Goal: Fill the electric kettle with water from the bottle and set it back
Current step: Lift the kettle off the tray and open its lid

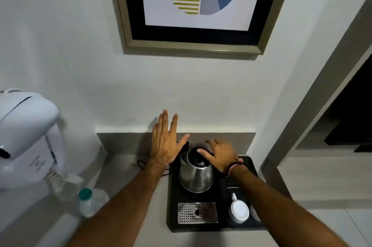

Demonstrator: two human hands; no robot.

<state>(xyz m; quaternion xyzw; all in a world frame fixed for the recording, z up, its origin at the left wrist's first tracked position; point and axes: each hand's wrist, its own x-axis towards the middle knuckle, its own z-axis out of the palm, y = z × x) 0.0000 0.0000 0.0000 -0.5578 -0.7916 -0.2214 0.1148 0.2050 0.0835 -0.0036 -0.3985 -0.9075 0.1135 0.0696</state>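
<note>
Kettle [196,174] on tray [173,196], cup [238,210] right-front, bottle [90,202] left off tray.

The right hand [220,154] covers the kettle's [196,174] handle and the back of its black lid, so whether it grips cannot be told; the right forearm hides the tray's [173,196] right edge and most of a second white cup beside the cup [238,210]; the left forearm hides part of the bottle [91,202] near the counter's left edge; the picture frame [193,45] and the hair dryer [26,140] are cut off by the edges; the dryer's small print is unreadable.
</note>
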